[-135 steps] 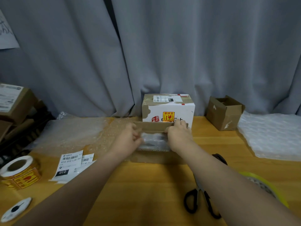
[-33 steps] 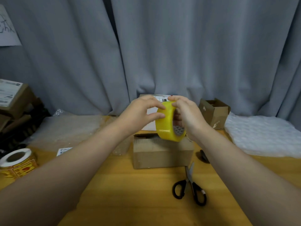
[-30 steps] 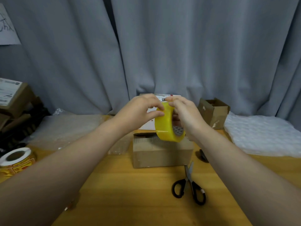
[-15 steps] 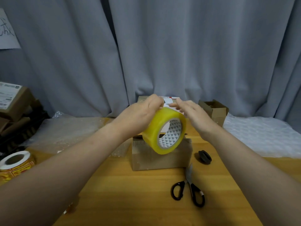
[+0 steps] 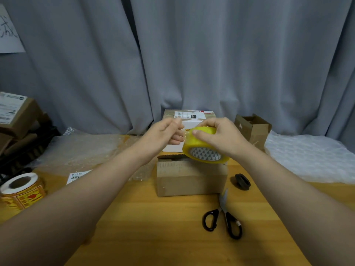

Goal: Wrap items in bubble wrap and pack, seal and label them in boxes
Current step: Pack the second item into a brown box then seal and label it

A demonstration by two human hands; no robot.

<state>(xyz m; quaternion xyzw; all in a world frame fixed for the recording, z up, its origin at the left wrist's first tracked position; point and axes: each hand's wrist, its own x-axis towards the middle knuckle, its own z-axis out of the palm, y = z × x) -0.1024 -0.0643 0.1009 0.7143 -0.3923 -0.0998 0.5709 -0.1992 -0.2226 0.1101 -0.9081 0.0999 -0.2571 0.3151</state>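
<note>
Tape roll (image 5: 203, 150) passed to right hand (image 5: 221, 137), clamped, tipped flat above cardboard box (image 5: 192, 177); left hand (image 5: 163, 135) curled at edge, grip unclear. Sealing next.

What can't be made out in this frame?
Head view only:
- Tape end: whether the left hand pinches the free end of the tape roll is unclear, as the film is clear and the fingers cover it.
- Brown box: its top flaps are hidden by the roll and the right hand.
- Shipping label: partly covered by the left forearm, and the print is too small.
- Wall sheet: cut off by the left edge.
</note>
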